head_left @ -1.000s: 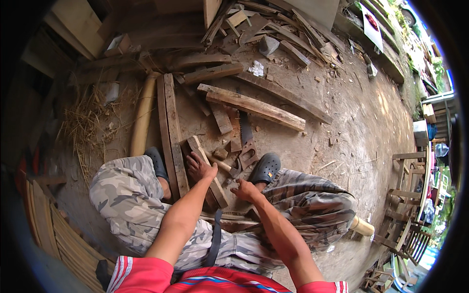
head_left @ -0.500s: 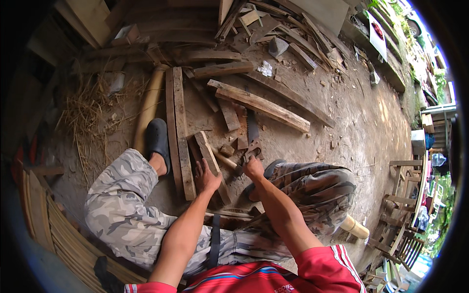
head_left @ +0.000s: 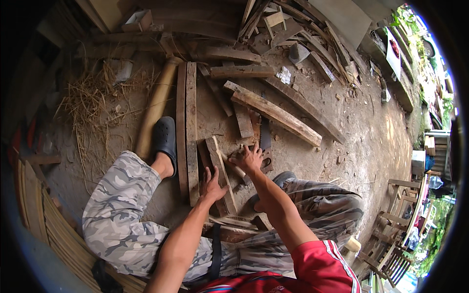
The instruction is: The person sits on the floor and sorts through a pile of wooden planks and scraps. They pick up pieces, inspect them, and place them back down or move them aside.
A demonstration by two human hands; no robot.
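My left hand [head_left: 213, 186] rests against a short squared wooden block [head_left: 221, 163], its fingers stretched and the thumb lying across the wood. To its right, my right hand [head_left: 250, 159] is open with fingers spread and holds nothing. Beside and partly under that hand lies a handsaw [head_left: 265, 137], blade pointing away from me, its handle close to my wrist. A pale round wooden handle [head_left: 236, 169], perhaps a hammer's, shows between the block and my right hand; its far end is partly hidden.
Two long beams [head_left: 191, 112] lie side by side left of the block, near my dark clog [head_left: 165, 142] and a bamboo pole [head_left: 157, 105]. Another thick beam [head_left: 278, 115] lies ahead. Scrap wood [head_left: 317, 49] is piled at the back, straw [head_left: 97, 105] at the left.
My right hand has let go of the saw's handle and moved slightly away from me and left, fingers spreading. The block stands more upright in the view, with my left hand still at it.
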